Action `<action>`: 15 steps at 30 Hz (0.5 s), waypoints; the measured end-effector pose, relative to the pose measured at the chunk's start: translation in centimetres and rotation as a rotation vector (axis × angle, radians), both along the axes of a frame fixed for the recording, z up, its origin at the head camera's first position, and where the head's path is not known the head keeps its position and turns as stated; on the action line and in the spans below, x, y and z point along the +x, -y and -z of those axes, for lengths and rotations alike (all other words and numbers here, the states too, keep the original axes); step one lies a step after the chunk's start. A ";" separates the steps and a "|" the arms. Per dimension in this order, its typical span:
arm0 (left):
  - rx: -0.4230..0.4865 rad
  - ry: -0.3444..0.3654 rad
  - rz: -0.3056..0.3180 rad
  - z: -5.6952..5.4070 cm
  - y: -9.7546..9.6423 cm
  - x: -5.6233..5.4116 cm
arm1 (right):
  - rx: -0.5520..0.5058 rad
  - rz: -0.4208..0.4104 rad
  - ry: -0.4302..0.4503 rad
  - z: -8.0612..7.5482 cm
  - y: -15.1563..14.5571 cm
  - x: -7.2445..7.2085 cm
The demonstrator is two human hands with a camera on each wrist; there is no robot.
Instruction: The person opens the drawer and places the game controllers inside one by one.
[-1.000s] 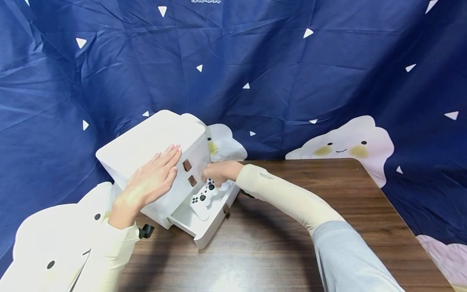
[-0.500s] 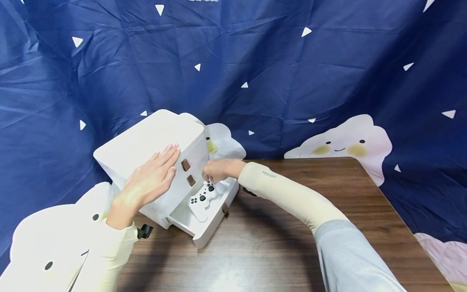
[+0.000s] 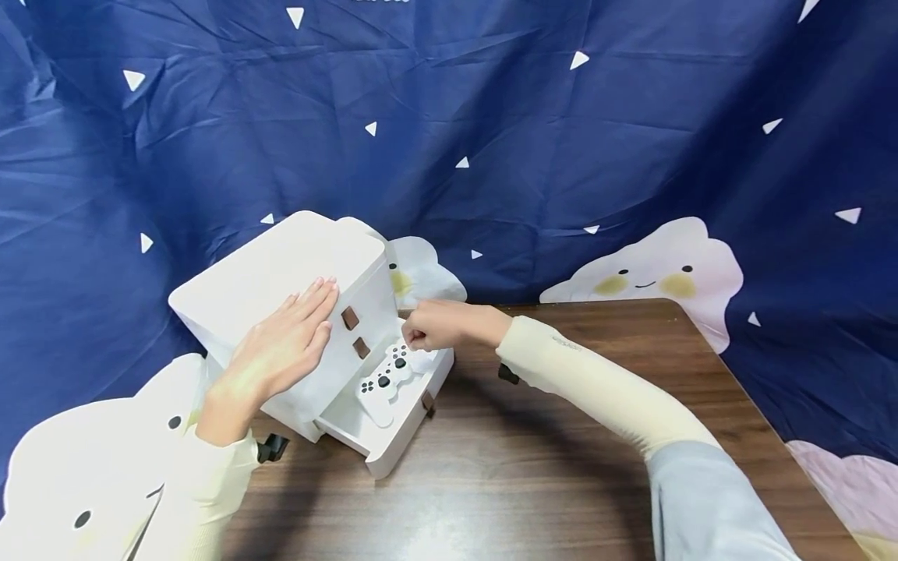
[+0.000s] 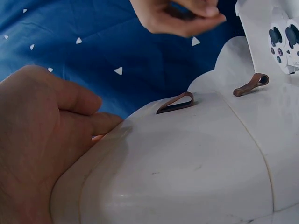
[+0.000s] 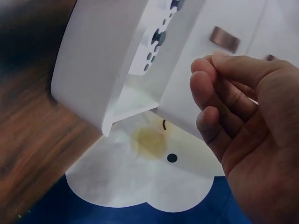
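Observation:
A small white drawer cabinet (image 3: pixel 281 269) stands on the table with its bottom drawer (image 3: pixel 403 448) pulled out. In that drawer lies a white game controller (image 3: pixel 384 382) with black thumbsticks. My left hand (image 3: pixel 281 343) rests on the cabinet's top near the front edge, fingers straight and together. Above the far end of the drawer hovers my right hand (image 3: pixel 449 323). Its fingers are loosely curled with nothing between them, as the right wrist view shows the palm (image 5: pixel 257 126).
Brown leather loop pulls (image 3: pixel 351 318) stick out from the two upper drawers, and another pull (image 3: pixel 428 403) from the opened one. The brown wooden table (image 3: pixel 561 467) extends to the right. Behind it hangs a blue curtain (image 3: pixel 491 101) with white triangles and cloud faces.
My right hand has drawn back to the right from the cabinet front, showing more of the controller. The left hand stays on the cabinet top. The head view has shifted slightly.

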State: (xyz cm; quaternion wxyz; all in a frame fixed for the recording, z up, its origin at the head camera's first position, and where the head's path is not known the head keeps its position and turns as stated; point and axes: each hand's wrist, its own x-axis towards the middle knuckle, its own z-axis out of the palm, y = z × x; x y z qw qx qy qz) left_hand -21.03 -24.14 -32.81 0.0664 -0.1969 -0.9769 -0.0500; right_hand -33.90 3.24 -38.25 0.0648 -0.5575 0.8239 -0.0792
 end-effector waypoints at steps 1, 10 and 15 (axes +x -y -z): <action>0.000 -0.002 0.001 0.0 0.0 0.0 | -0.010 0.001 0.009 0.0 -0.4 0.3; 0.006 -0.009 0.000 0.0 0.0 0.1 | -0.145 0.102 0.057 2.8 -3.7 3.3; 0.003 -0.003 0.000 0.0 0.0 0.0 | -0.255 0.213 0.125 5.6 -4.9 4.6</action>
